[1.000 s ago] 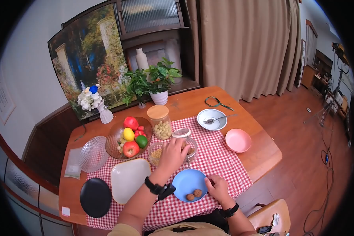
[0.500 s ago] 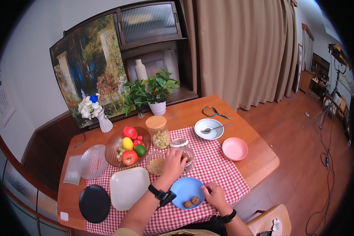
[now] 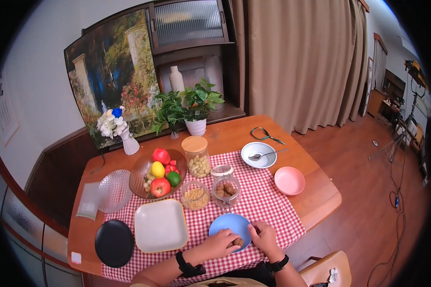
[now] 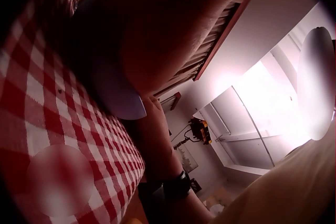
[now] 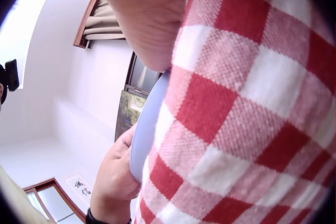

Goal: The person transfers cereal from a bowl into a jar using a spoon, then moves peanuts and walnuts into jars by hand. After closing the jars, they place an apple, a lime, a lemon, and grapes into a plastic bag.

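Note:
The blue plate point(image 3: 229, 223) lies near the table's front edge, with walnuts point(image 3: 238, 242) at its right side. My left hand point(image 3: 216, 245) reaches over the plate from the left, its fingers and thumb curled round a walnut; its fingers partly cover the walnuts, so their number is unclear. At the right rim, my right hand point(image 3: 265, 238) grips the plate between thumb and fingers. Behind the plate, an open glass jar point(image 3: 226, 190) contains walnuts. The plate point(image 4: 116, 94) also shows in the left wrist view, and its rim point(image 5: 148, 129) in the right wrist view.
Left of the jar stands a bowl of yellow bits point(image 3: 195, 195); a lidded nut jar point(image 3: 198, 158) is behind. The square tray point(image 3: 161, 227), black plate point(image 3: 114, 244) and fruit bowl point(image 3: 138, 165) lie left. A pink bowl point(image 3: 289, 181) and white bowl point(image 3: 258, 155) are right.
My left hand has moved out of the walnut jar, down and toward me, to the blue plate. My right hand has stayed at the plate's rim.

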Available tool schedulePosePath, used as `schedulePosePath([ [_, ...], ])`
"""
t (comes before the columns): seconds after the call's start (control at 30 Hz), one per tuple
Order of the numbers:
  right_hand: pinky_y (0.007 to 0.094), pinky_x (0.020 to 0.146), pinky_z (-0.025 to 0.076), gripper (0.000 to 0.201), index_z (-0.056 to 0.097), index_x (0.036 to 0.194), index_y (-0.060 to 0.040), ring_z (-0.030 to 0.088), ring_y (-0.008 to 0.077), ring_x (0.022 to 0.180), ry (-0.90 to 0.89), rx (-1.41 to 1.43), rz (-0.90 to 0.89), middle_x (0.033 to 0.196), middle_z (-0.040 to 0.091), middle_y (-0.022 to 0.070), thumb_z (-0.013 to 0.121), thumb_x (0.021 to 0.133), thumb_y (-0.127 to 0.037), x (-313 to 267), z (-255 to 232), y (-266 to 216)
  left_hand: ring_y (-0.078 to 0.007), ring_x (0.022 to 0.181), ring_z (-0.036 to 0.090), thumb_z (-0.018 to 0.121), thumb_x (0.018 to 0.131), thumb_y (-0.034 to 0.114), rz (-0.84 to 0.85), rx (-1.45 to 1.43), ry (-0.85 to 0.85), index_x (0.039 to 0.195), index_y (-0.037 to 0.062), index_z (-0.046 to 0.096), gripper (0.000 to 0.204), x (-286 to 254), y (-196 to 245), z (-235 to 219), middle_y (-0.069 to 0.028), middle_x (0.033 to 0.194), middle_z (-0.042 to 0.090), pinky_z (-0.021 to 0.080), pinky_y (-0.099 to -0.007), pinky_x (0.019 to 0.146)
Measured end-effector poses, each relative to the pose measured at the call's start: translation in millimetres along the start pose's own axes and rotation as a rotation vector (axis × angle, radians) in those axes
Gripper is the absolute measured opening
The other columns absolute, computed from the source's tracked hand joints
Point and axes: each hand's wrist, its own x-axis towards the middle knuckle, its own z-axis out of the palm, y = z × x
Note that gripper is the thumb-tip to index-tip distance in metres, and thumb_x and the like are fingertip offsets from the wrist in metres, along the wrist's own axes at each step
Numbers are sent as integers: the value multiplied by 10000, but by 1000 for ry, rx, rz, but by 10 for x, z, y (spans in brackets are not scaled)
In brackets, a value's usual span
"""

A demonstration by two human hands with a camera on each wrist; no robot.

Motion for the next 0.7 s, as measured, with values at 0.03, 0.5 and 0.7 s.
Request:
schedulePosePath([
  [0.03,352,528,481,213,657,757,-30,624,275,586,-2,-8,9,684,633,132,626,823,-231,1,-5,-14,-323,870,584,615,854,351,23,5,18,1167,96,556,408,5,-20,8,-152,988,538,491,-403,731],
  [0.5,350,534,481,211,662,771,-33,624,279,596,-23,-17,36,691,631,135,624,825,-233,8,8,-13,-378,782,604,613,855,283,27,-66,-63,1105,30,446,394,96,-58,6,-218,837,591,479,-462,652],
  [0.7,347,542,483,219,666,777,-37,625,274,605,-19,-21,46,701,636,132,617,831,-243,6,23,-14,-332,758,622,643,840,233,-78,-89,346,1089,27,465,369,294,-2,-408,-181,835,614,490,-405,654],
])
